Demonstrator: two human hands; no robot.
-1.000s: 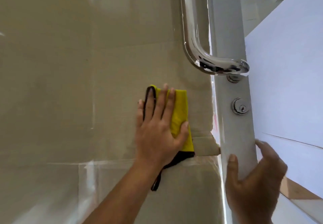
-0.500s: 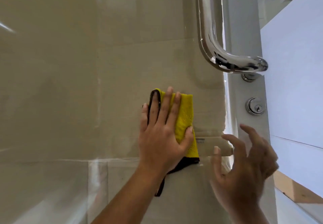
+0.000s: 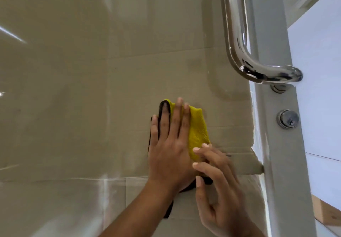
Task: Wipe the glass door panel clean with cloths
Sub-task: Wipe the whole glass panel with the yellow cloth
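Note:
The glass door panel (image 3: pixel 73 107) fills most of the head view, with beige tiles showing through it. A folded yellow cloth with a black edge (image 3: pixel 198 131) lies flat against the glass at centre. My left hand (image 3: pixel 169 150) presses it there with straight fingers. My right hand (image 3: pixel 219 190) is just right of and below it, fingers loosely bent, fingertips at the cloth's lower right edge. I cannot tell whether the thumb and fingers pinch the cloth.
A grey door frame (image 3: pixel 282 162) runs down the right side with a chrome pull handle (image 3: pixel 238 48) and a round lock cylinder (image 3: pixel 287 119). A white wall (image 3: pixel 321 70) lies beyond it, with a wooden strip (image 3: pixel 326 212) at lower right.
My right hand left the door frame and moved left to the cloth's lower right edge. My left hand kept pressing the cloth in about the same spot.

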